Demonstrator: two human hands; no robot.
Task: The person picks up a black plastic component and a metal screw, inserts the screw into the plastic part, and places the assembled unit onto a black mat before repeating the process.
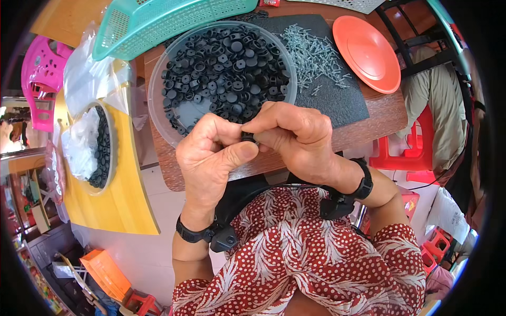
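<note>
My left hand [211, 158] and my right hand [298, 139] meet at the near edge of a brown table [379, 118], fingertips pressed together on one small black round part [249, 138]. Both hands pinch it between thumb and fingers; most of it is hidden. Just beyond the hands stands a clear round tub [158, 113] holding several black round caps [226, 68]. To its right, a heap of small silver screws [313, 55] lies on a dark mat [337, 100].
An orange round lid [369, 52] lies at the table's far right. A teal plastic basket [158, 23] sits behind the tub. On a yellow table [124, 195] to the left stands another bowl of black parts [100, 150] with plastic bags [87, 73]. Red stools stand to the right.
</note>
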